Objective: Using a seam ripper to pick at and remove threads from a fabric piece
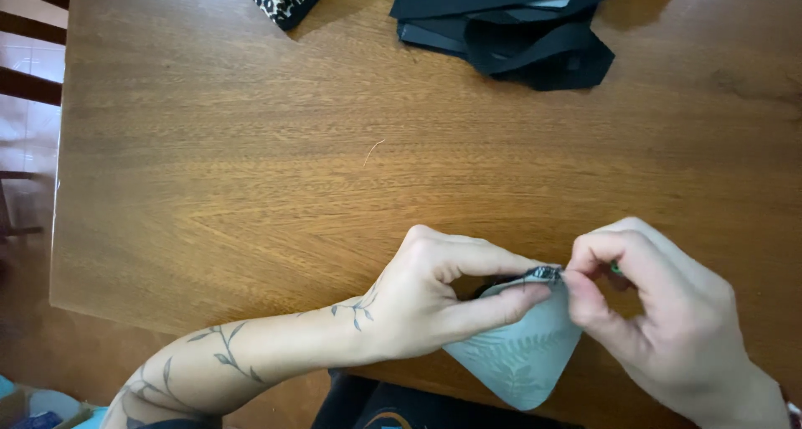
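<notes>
Soft even daylight, mild sheen on table, sharp focus.

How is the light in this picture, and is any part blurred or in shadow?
Head view: soft, even light, with a pale sheen on the wooden table; left hand and right hand are sharp, pinching the pale green pouch; dim floor at left; black straps lose detail.

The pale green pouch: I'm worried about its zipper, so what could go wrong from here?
The right hand pinches the small zipper pull, which could slip from the fingers. The left hand grips the pale green pouch right beside the pull, so fabric might catch in it. The pouch hangs past the wooden table edge and could drop.
</notes>
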